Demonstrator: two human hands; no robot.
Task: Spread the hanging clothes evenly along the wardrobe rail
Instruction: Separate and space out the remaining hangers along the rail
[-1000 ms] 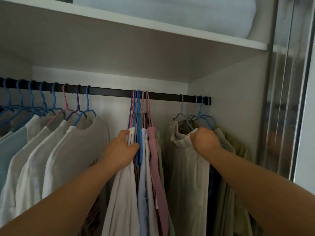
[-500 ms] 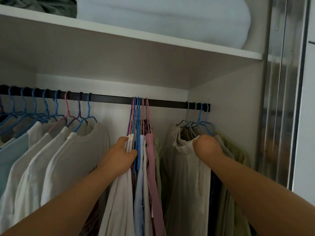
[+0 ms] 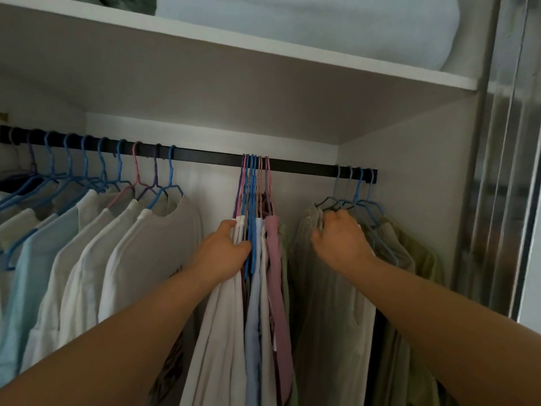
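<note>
A black rail (image 3: 304, 165) runs across the wardrobe. In the middle hangs a tight bunch of garments (image 3: 260, 288), white, blue and pink, on several hangers. My left hand (image 3: 225, 250) grips the white garment at the left of that bunch, near the shoulder. At the right end hang beige and green clothes (image 3: 330, 303) on grey and blue hangers. My right hand (image 3: 339, 241) is closed on the top of the beige garment there. On the left, white and pale blue shirts (image 3: 123, 259) hang spaced apart.
A white shelf (image 3: 263, 51) above the rail carries a folded pale quilt (image 3: 322, 22). The wardrobe's right side wall (image 3: 409, 177) stands just past the rail's end, with a sliding door frame (image 3: 503, 171) beyond. Bare stretches of rail lie on both sides of the middle bunch.
My right hand has shifted slightly left onto the beige garment's top edge. The view has tilted up a little. My left hand keeps its grip on the middle bunch.
</note>
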